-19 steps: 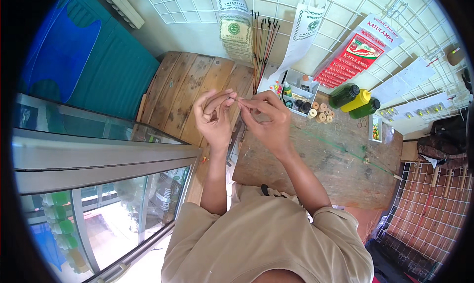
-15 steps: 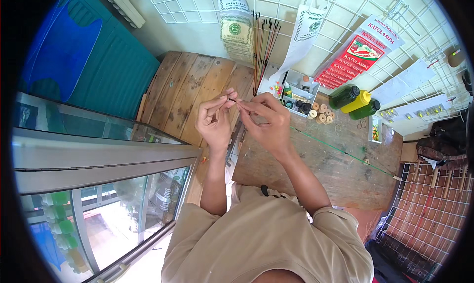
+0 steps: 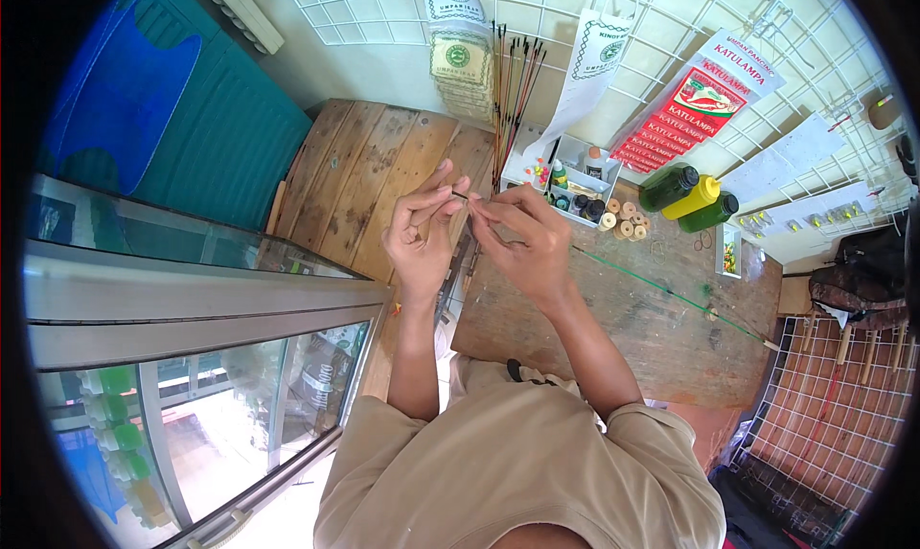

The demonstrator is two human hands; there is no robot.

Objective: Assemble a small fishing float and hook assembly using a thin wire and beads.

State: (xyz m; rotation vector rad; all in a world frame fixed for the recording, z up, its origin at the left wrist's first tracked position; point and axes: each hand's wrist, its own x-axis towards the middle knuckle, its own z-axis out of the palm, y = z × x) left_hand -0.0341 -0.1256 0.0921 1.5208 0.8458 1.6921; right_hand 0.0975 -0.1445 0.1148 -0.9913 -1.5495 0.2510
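Over the near-left part of the table, my left hand and my right hand meet in pinches. Between their fingertips shows a short, thin dark rod tip. My left thumb and a finger hold its left end, with another finger raised above; my right fingertips close on its right end. A slender green fishing rod runs from behind my right hand toward the lower right, in line with the dark piece. My right hand hides whether the two are joined.
A white divided tray with small bottles and jars stands beyond my right hand, near wooden rings. Thin sticks stand upright behind. Three bottles sit farther right. A glass-paned metal frame borders the left.
Both hands have shifted slightly right. A left finger has lifted, and more of the dark tip shows between the hands.
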